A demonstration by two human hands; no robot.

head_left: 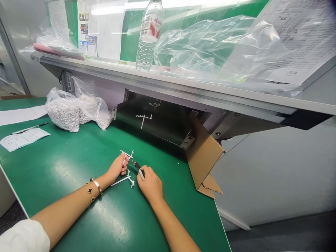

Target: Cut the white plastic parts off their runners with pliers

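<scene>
My left hand [121, 164] is closed around a white branched plastic sprue [130, 155], whose arms stick out past the fingers. In my right hand [150, 183] is a pair of nippers [138, 168], its dark jaws pointing up and left toward that sprue. Whether the jaws touch the plastic is too small to tell. A second white sprue [128, 177] lies on the green table [105, 213] beside my left wrist, its long stem running to the lower left.
A conveyor belt [157, 120] carrying white sprues slopes down at the back. Bags of small white parts [64, 110] stand at left, near papers [23, 138] and a pen [30, 128]. A cardboard piece [203, 154] stands right. A bottle [147, 42] tops the overhead shelf [183, 82].
</scene>
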